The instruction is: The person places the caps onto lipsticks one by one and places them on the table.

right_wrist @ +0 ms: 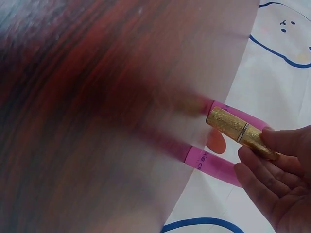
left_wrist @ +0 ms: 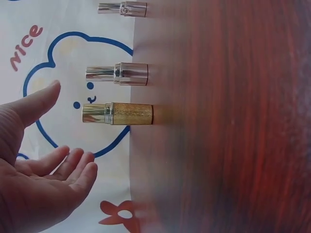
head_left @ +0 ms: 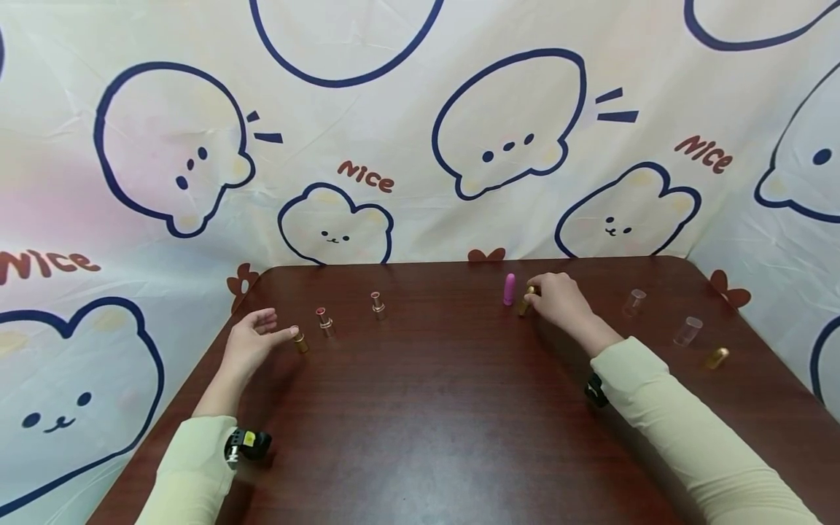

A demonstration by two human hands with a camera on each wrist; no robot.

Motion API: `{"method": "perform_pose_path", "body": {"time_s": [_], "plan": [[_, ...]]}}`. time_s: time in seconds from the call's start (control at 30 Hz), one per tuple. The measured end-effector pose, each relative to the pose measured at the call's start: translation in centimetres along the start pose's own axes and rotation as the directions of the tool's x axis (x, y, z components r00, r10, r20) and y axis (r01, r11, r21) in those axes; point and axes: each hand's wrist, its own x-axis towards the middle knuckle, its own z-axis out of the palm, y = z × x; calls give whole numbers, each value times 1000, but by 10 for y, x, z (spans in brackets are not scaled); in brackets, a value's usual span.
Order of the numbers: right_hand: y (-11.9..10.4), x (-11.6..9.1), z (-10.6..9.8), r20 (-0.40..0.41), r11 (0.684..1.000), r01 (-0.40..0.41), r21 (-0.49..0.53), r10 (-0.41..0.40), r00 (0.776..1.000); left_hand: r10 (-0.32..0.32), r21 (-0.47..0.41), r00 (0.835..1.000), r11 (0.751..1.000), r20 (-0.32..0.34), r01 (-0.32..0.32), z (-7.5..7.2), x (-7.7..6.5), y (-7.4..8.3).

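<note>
Gold lipstick tube (right_wrist: 226, 123), its upper end lost behind the fingertips of the right hand (head_left: 559, 299), is on the far, right-hand part of a dark wood-grain table (head_left: 420, 415); whether its base meets the tabletop cannot be told. Of two pink tubes (right_wrist: 214, 167) close by in the right wrist view, one is partly covered by the gold tube; the head view shows only one. The lettering on the pink is too small to read with certainty. The gold surface looks textured and glittering, with a narrow ring partway along.

The right hand pinches the tube between thumb and fingers. The left hand (head_left: 248, 343) is spread, thumb well away from the fingers, and grips nothing; an uncapped gold lipstick (left_wrist: 131, 114) stands upright near it. Their outlines meet in the head view, but the left wrist view shows a gap.

Two rose-gold lipsticks (head_left: 326, 322) with red tips stand farther along. On the table's right side are two clear caps (head_left: 687, 332) and a gold cap (head_left: 718, 357). Pale sleeves (head_left: 190, 467) run out of frame, and a bear-print backdrop (head_left: 420, 131) is cut off at the top and sides.
</note>
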Motion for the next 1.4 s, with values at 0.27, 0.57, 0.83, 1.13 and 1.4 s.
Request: {"method": "perform_pose_path", "body": {"time_s": [0.27, 0.57, 0.83, 1.13, 1.4], "plan": [[-1, 2, 6, 2, 1000, 8, -23, -8, 1000, -9, 42, 997, 999, 79, 6, 6, 5, -6], [-4, 4, 8, 7, 1000, 9, -30, -9, 1000, -33, 61, 991, 998, 127, 25, 12, 9, -6], [-5, 6, 9, 8, 999, 27, -42, -26, 1000, -47, 104, 988, 994, 144, 32, 18, 11, -9], [-6, 4, 7, 20, 999, 21, -37, -20, 1000, -59, 176, 988, 984, 146, 33, 20, 14, -8], [-6, 2, 6, 30, 1000, 3, -27, -2, 1000, -67, 271, 991, 962, 118, 33, 21, 15, -8]]}}
